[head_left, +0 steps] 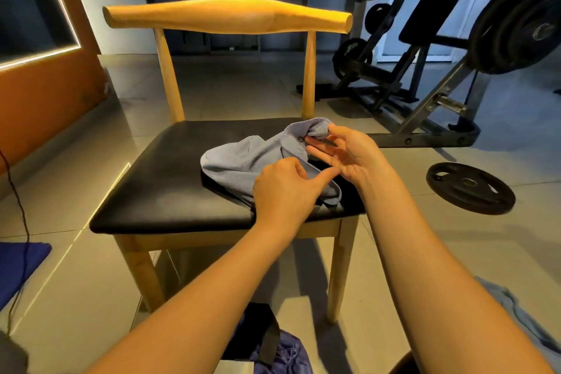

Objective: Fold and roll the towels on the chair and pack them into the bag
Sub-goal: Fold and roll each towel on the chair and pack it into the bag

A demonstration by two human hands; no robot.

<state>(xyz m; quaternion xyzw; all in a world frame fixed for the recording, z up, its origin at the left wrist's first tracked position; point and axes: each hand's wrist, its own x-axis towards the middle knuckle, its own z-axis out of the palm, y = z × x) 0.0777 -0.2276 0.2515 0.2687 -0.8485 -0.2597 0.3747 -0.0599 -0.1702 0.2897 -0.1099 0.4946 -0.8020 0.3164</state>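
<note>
While both bare forearms stretch forward over the wooden chair with the black padded seat [158, 191], the crumpled light blue towel [230, 161] lies on the right half of that seat, bunched up and not flat. Left hand [280, 188] sits knuckles-up on the near part of the cloth, fingers curled down into a fold of it, with the thumb stuck out to the right just beside the heel of the other palm. Right hand [349, 152] is turned palm-inward just beyond. Its thumb and forefinger pinch a raised corner of the towel up off the seat, while the other fingers stay loosely spread. Down at the bottom edge, on the tiled floor in front of the chair, sits the dark blue fabric bag with a black strap [267, 340]; its mouth cannot be made out. A second pale blue cloth [513, 310] lies on the floor at lower right, partly hidden by the right arm. A round black weight plate [470, 188] rests flat on the tiles to the right of the chair, and a black weight machine [431, 15] stands beyond it.
</note>
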